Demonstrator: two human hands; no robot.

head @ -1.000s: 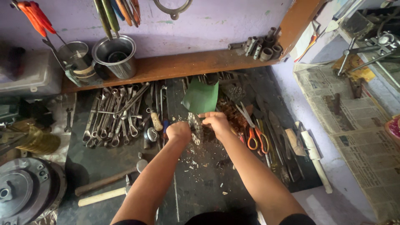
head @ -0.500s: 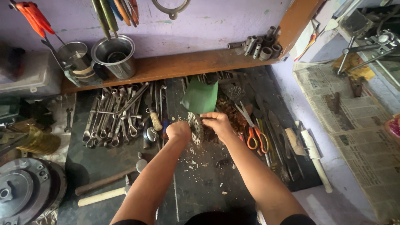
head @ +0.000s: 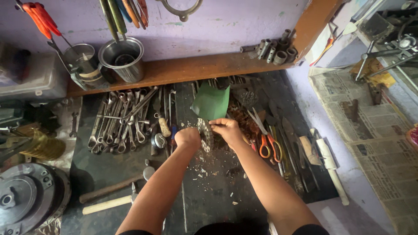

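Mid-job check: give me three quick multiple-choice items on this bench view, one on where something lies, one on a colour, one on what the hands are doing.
1. Where do the orange-handled scissors lie?
A. right of the hands
B. on the wooden shelf
C. among the wrenches

2. What colour is the sheet behind the hands?
A. yellow
B. green
C. white

3. How is the toothed round part held?
A. lying flat, untouched
B. on edge between both hands
C. hanging on the wall

Answers:
1 A: the orange-handled scissors lie on the bench right of the right hand.
2 B: the sheet is green.
3 B: the toothed round part stands on edge between the left hand and the right hand.
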